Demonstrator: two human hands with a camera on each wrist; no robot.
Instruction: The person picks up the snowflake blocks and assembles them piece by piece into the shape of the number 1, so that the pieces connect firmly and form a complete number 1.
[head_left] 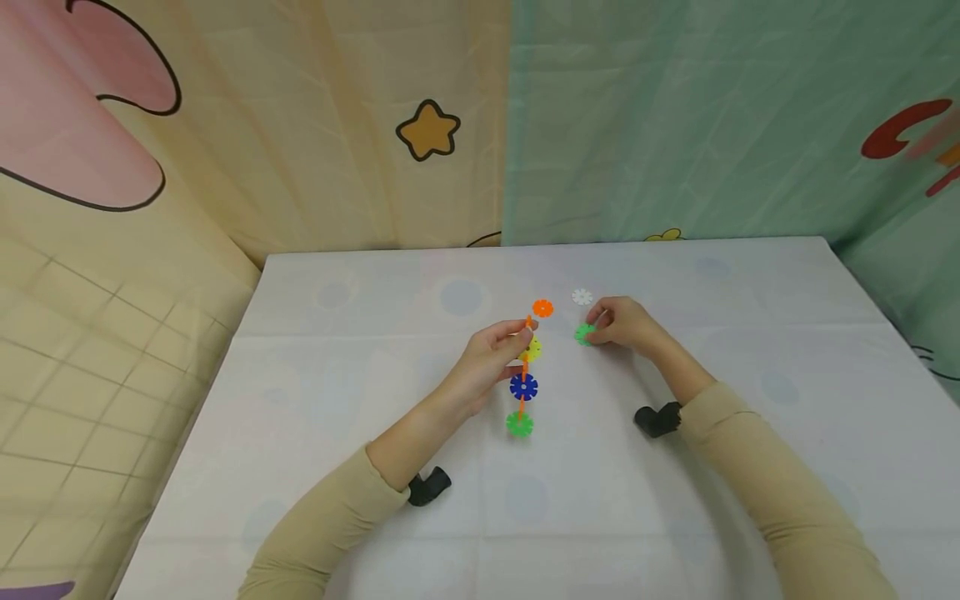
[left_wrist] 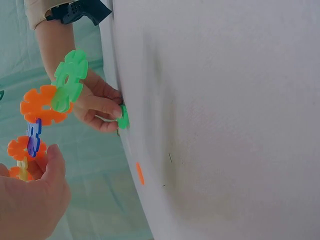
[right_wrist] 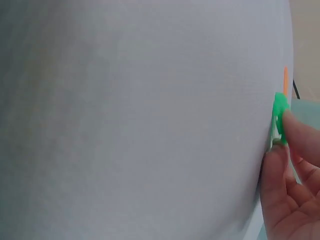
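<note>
My left hand (head_left: 491, 362) grips a chain of interlocking plastic snowflake discs near its far end. Along the chain, orange discs seen edge-on alternate with a yellow disc (head_left: 534, 349), a blue disc (head_left: 523, 387) and a green disc (head_left: 520, 424) at the end nearest me. In the left wrist view the chain's green end disc (left_wrist: 70, 80) sits slotted into an orange disc (left_wrist: 37, 106). To the right, my right hand (head_left: 622, 322) pinches a separate green disc (head_left: 583, 335) between thumb and fingers, low at the tabletop. The right wrist view shows this green disc (right_wrist: 280, 112) at the fingertips.
A loose orange disc (head_left: 543, 308) lies on the table just beyond my left hand. Beside it on the right is a white disc (head_left: 582, 297). The pale cloth-covered table (head_left: 337, 433) meets a printed curtain (head_left: 337, 125) at the back. Black wrist mounts (head_left: 657, 419) project from both sleeves.
</note>
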